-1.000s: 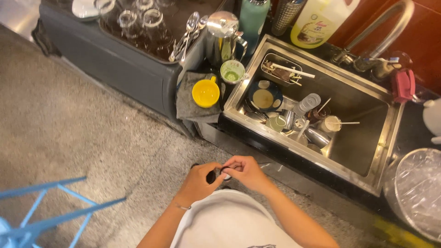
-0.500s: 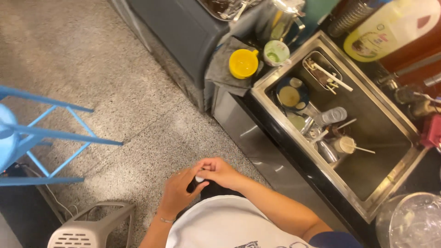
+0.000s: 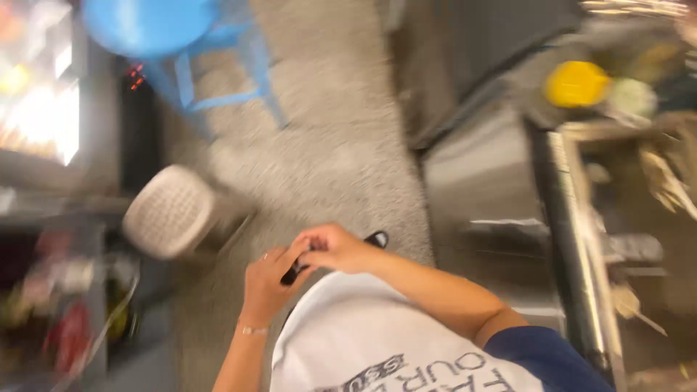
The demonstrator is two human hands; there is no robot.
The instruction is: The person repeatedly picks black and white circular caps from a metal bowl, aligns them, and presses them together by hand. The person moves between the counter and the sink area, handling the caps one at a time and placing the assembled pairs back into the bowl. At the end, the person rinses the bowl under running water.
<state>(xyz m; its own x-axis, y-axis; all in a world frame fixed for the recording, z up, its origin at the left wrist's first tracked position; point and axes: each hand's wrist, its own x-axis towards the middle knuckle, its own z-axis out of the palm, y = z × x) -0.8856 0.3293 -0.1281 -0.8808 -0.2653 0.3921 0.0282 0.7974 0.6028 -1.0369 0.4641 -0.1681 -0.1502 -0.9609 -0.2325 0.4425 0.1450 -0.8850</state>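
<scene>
The picture is blurred by head motion. My left hand and my right hand meet in front of my white shirt, fingers curled together around a small dark object; what it is cannot be made out. A dark shoe tip shows just beyond my right hand, on the speckled floor. A thin bracelet sits on my left wrist.
A steel sink with dishes runs down the right side, with a yellow round object on the counter above it. A blue stool stands at top left, a beige plastic stool at left, cluttered shelves at the far left.
The view has swung left and rotated: the sink slid to the right edge, the blue stool rose to the top. My hands stay joined at my waist.
</scene>
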